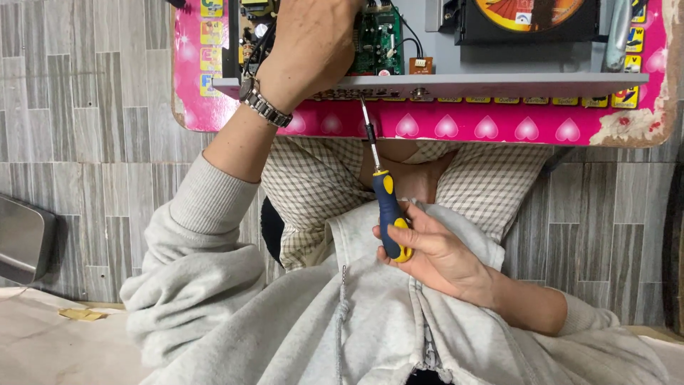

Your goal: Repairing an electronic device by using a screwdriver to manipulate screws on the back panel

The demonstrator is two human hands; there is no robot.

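Looking down, I find the grey-tiled floor (85,142) fills most of the view, its narrow planks matte and streaked, with my grey sweatshirt and checked trousers covering the middle of it. A pink counter (456,127) printed with pale hearts crosses the top; its upper part is cut off by the frame, and its right corner is worn down to a rough, pale edge. On it sits a flat grey metal chassis (499,83), open on top, only its near rim and part of its inside in view. A black box with a round orange shape is cut off above it, so I cannot tell what it is. At the left edge a dull metal tray (25,239) is half out of the frame.

My left hand (313,46) reaches up over the chassis and is closed around something there; its fingers run out of the frame, so I cannot make out what they grip. A steel link watch (265,107) sits on that wrist. Partly hidden behind that hand is a green circuit board (379,44) studded with small parts.

My right hand (434,253), well apart from the left, is wrapped around the blue and yellow handle of a screwdriver (388,207). Its thin steel shaft angles up to the chassis's front rim, and the tip is too small to read.
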